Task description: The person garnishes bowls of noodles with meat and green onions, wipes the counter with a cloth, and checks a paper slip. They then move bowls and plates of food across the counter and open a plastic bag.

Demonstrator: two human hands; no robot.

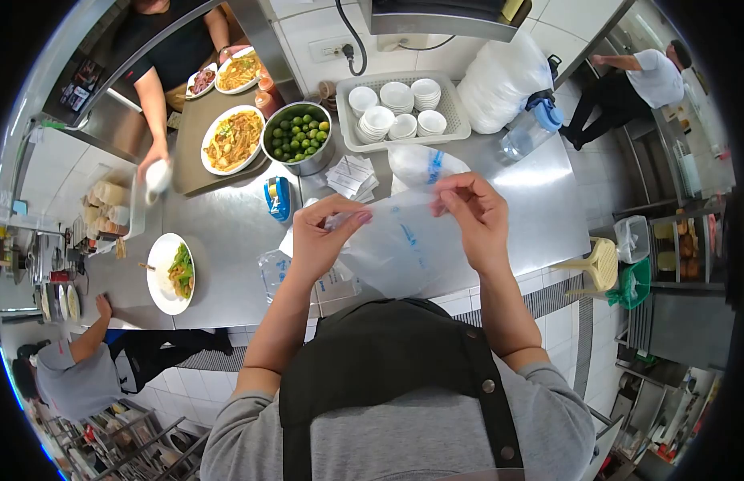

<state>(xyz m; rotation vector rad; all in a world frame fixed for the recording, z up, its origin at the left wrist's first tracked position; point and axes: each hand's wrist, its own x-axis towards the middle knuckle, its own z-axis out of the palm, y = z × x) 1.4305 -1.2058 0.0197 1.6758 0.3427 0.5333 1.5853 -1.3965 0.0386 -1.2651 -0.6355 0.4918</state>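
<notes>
A clear plastic bag [400, 248] with blue print hangs stretched between my two hands, over the near edge of the steel counter. My left hand [324, 232] pinches its upper left corner between thumb and fingertips. At the upper right corner, my right hand [476, 218] grips the rim in the same way. Just behind it lies a white plastic bundle with a blue printed band [433, 165]. More clear plastic packaging [333, 282] rests below my left hand. Printed paper slips [352, 178] and a blue tape dispenser [277, 199] are to the left.
A steel pot of green limes [300, 138] and a basket [462, 112] of white bowls stand at the back. A tray [197, 148] with noodle plates is at the left, near a co-worker's hand [155, 152]. A white dish of greens [170, 276] sits nearer. A water bottle [532, 128] stands right.
</notes>
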